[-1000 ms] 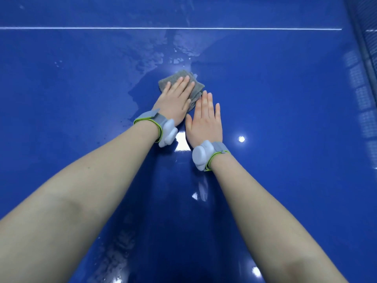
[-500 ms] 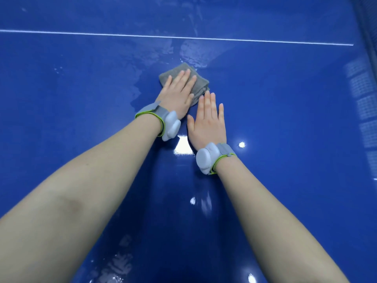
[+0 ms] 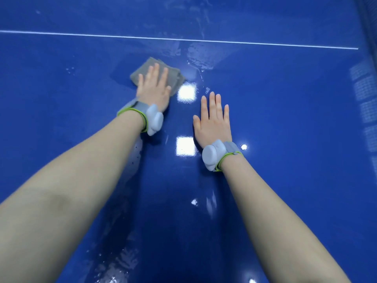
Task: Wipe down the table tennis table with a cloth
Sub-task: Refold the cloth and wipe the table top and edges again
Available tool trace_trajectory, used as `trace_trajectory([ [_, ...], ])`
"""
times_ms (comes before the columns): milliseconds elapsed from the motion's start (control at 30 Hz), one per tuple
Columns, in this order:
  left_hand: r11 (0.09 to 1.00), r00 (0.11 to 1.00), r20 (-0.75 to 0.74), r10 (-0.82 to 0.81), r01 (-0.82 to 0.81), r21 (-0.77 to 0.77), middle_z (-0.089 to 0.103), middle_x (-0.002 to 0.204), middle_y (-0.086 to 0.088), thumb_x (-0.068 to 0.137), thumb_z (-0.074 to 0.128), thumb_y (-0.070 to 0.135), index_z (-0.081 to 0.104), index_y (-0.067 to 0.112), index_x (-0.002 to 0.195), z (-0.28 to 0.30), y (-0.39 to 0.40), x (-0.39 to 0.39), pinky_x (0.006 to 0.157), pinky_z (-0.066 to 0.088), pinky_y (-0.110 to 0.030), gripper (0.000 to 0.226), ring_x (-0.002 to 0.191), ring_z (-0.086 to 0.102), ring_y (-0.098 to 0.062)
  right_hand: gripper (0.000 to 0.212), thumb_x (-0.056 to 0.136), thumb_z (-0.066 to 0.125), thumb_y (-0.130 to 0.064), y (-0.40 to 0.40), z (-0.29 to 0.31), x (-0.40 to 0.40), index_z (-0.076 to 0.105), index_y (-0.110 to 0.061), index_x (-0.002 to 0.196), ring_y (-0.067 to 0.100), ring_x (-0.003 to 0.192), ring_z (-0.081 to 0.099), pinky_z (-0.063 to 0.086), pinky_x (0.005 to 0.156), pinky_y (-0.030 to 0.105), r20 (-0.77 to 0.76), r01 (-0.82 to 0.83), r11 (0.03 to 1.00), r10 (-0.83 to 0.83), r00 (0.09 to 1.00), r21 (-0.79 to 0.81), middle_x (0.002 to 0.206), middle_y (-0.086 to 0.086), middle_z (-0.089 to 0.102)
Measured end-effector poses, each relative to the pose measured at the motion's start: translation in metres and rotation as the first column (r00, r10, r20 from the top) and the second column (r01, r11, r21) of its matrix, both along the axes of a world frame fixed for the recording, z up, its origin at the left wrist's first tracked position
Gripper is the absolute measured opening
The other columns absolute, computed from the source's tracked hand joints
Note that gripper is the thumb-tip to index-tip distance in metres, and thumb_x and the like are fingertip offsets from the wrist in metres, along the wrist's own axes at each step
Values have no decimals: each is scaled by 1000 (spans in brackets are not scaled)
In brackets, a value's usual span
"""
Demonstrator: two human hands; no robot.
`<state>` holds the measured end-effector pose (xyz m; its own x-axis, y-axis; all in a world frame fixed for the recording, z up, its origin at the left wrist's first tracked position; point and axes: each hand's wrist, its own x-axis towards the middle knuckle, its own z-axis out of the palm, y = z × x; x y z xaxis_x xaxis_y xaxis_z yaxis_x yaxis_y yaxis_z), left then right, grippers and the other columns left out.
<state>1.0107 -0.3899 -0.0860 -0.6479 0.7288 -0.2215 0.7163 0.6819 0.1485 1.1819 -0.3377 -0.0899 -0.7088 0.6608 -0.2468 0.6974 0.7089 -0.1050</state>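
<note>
Left hand [image 3: 154,88] presses flat, fingers spread, on the cloth [image 3: 157,75]; right hand [image 3: 213,119] rests flat on the table [image 3: 295,139]. Wet streaks show mid-table and nearer — likely partway, the dry right side left.

Head view, looking down, close over table [image 3: 285,119].

I count one grey cloth [image 3: 157,75] at upper centre-left of the frame, on one blue table [image 3: 285,119]. Two hands — the left hand [image 3: 154,88] and the right hand [image 3: 213,121] — each with one wrist device, so two: one left wristband [image 3: 146,117], one right wristband [image 3: 219,155]. One white line [image 3: 265,44] crosses the top. Two bright square reflections [image 3: 186,92] sit between the hands.
</note>
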Motion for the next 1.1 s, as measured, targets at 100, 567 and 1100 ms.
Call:
trace_trajectory([
  [100,983,983,-23,-183,183,-10,-7,156,-8,102,21,26,0,14,148,-1,-6,24,114,-5,-40,53,144,-6,-21,57,103,15,-38,-7,4,-1,-7,-17,151,24,145,-16,-11,116,43,36,-24,1000,25,999,-19,159,7,-14],
  [567,1000,1000,-10,5,-5,-25,-9,156,-9,102,21,25,-2,12,148,4,-86,61,114,-5,-41,53,144,-8,-23,62,103,18,-40,-91,10,22,-8,-10,151,23,145,-18,-17,113,42,31,-165,982,168,985,-96,158,8,-16],
  [1100,985,986,54,159,-156,-68,-10,156,-8,102,21,25,-2,13,148,14,-159,90,114,-6,-41,53,144,-10,-22,62,103,19,-38,-151,18,71,-9,-9,150,20,144,-19,-19,113,38,5,-186,966,190,982,-178,158,6,-18],
])
